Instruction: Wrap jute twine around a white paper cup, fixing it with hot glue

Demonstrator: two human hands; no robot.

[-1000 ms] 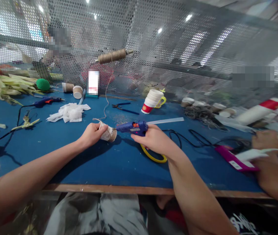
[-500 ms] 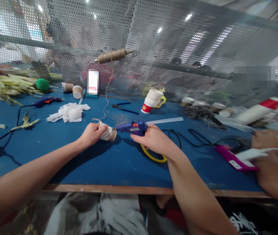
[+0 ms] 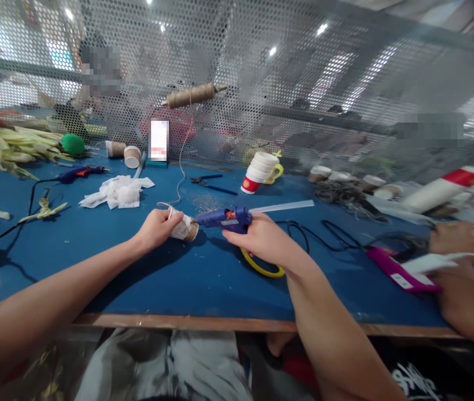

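My left hand (image 3: 157, 227) is closed on a small paper cup (image 3: 181, 227), tilted on its side, with twine wrapped round part of it. In my right hand (image 3: 264, 236) is a blue glue gun (image 3: 230, 219), a clear glue stick (image 3: 282, 206) jutting from its back. Its nozzle is at the cup's twine-covered end; whether it touches I cannot tell. Twine (image 3: 181, 161) runs down from a spool (image 3: 190, 96) on the mesh to the cup. Yellow-handled scissors (image 3: 268, 272) lie beneath my right hand, partly hidden.
Stacked paper cups (image 3: 257, 171) and pliers (image 3: 214, 182) lie behind my hands. White cloth (image 3: 116, 192) and a second glue gun (image 3: 80, 174) lie left. At right are a purple power strip (image 3: 401, 271), its cord, grey yarn (image 3: 343, 195) and another person's hand (image 3: 458, 239). A perforated metal screen (image 3: 262, 94) closes the back.
Almost nothing differs. The glue gun and my right hand have shifted very slightly, with the nozzle still at the cup.
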